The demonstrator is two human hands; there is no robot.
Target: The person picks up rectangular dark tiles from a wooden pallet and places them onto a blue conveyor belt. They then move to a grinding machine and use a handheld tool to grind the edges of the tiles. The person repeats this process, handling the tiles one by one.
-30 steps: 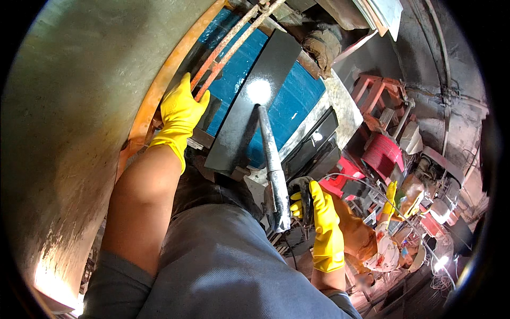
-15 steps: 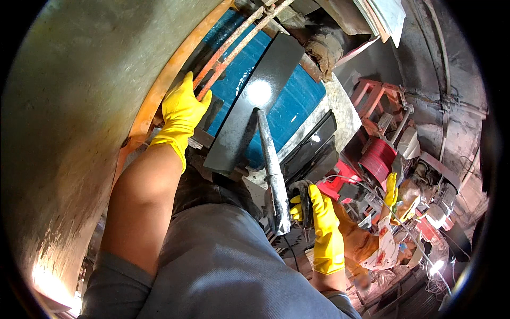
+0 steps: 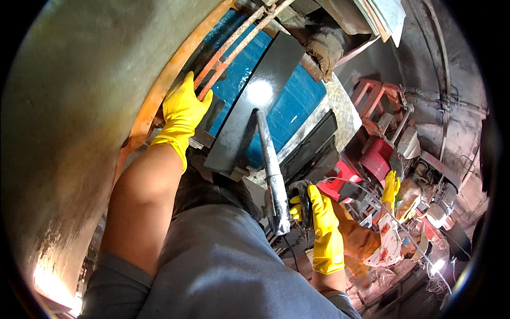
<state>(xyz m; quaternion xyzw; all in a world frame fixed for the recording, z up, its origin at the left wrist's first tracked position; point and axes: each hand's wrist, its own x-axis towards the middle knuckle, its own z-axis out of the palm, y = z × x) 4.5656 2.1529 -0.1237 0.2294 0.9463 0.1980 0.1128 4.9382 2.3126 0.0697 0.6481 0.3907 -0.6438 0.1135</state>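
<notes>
My left hand [image 3: 183,109], in a yellow rubber glove, is closed around the near end of a pair of rusty metal bars [image 3: 227,59]; its palm side is hidden. My right hand [image 3: 324,223], gloved alike, grips a dusty black tool handle [image 3: 304,199], whose kind I cannot make out. Beside that handle, a grey metal tube [image 3: 270,159] slants up over a dark polished stone slab [image 3: 234,127]. The slab lies across a blue surface [image 3: 297,103], with a bright glare near its middle.
An orange curved edge [image 3: 159,80] borders a large brownish wall or panel [image 3: 79,117] on the left. More dark slabs [image 3: 311,149] lie on a pale board [image 3: 342,111]. At right are a red cable reel [image 3: 378,158], a hanging wire, and a co-worker's yellow-gloved hand [image 3: 391,187].
My left hand and the near ends of the bars have shifted very slightly right. The co-worker's gloved hand and patterned sleeve have moved a little. My right hand looks unchanged.
</notes>
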